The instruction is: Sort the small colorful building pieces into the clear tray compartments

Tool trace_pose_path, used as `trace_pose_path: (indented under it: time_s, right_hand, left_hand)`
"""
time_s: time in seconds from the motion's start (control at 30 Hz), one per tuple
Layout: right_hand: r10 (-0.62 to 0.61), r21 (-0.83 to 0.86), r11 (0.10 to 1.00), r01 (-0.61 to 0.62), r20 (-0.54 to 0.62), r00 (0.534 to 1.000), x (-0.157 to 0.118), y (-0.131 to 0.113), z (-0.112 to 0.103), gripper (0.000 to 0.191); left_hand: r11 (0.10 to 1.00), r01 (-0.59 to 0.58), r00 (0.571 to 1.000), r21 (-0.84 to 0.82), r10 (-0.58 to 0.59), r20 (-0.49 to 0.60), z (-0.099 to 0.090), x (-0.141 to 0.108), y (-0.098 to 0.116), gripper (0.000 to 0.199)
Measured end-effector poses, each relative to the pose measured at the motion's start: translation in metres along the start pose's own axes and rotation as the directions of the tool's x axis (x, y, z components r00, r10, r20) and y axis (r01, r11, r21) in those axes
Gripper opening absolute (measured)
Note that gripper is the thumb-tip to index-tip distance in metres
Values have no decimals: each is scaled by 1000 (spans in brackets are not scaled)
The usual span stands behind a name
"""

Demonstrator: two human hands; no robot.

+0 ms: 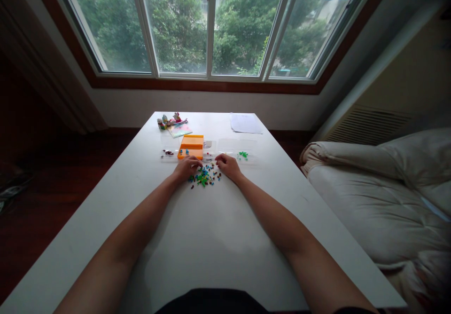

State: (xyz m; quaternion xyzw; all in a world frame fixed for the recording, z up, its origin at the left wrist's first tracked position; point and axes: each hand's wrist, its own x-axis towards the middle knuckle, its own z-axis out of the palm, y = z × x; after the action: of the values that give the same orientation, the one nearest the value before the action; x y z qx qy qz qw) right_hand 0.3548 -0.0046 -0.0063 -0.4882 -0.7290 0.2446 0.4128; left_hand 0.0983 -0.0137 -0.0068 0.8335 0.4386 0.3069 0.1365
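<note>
A loose pile of small coloured building-toy pieces [204, 177], mostly green, blue, yellow and dark brown, lies on the white table. My left hand [186, 167] rests at the pile's left edge, its fingers curled together at the pieces. On the pile's upper right is my right hand [228, 166], fingertips bent and pressed together; what they hold, if anything, is too small to make out. Just beyond the left hand stands an open orange box [192, 143] with a few blue pieces in it. Green pieces [243, 155] lie in a clear plastic case [253, 145] behind the right hand.
Another clear case [168, 142] at left holds dark red pieces [168, 153]. Small toy figures [164, 121] and a colourful card [180, 130] stand at the table's far left; paper sheets [245, 123] lie far right. A cushioned sofa [345, 201] flanks the table [197, 243].
</note>
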Motion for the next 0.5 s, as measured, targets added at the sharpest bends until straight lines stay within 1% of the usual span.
trace_pose_path:
  time_s: [0.13, 0.3, 0.4, 0.5]
  right_hand:
    - [7, 3, 1000, -7, 3, 1000, 0, -1, -1, 23]
    - [2, -9, 1000, -2, 3, 1000, -1, -2, -1, 23]
    - [-6, -15, 1000, 6, -2, 1000, -1, -2, 0, 23]
    - [-16, -12, 1000, 16, -2, 1000, 0, -1, 0, 24]
  left_hand:
    - [1000, -19, 1000, 21, 19, 25, -4, -1, 3, 21]
    - [999, -5, 1000, 40, 5, 1, -6, -2, 6, 18]
    - [999, -35, 998, 29, 34, 48, -7, -2, 8, 22]
    - [998, -63, 994, 1, 63, 85, -8, -2, 9, 19]
